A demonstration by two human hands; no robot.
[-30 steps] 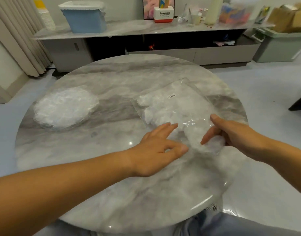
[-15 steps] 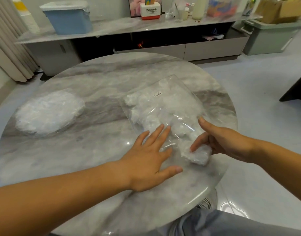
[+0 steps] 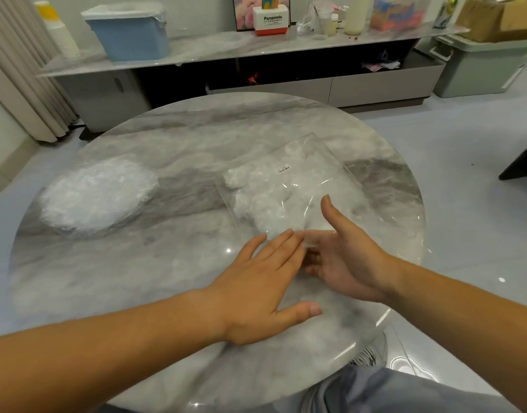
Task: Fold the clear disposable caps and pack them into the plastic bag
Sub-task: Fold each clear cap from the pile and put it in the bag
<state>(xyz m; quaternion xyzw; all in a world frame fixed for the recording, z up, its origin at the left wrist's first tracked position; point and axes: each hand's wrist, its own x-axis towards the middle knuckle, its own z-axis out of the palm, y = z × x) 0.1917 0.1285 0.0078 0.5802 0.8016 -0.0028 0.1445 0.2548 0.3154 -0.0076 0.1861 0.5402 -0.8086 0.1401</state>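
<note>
On the round marble table [image 3: 172, 263], the plastic bag [image 3: 286, 192] lies right of centre. The left hand [image 3: 256, 287] presses flat on its near edge, fingers straight. The right hand [image 3: 351, 263] meets it there, fingers loosely extended under plastic, thumb raised. A pile of caps [image 3: 98, 195] sits far left.

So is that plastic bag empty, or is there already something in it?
Partly filled: crumpled white caps show through the clear plastic bag, which lies flat on the table.
</note>
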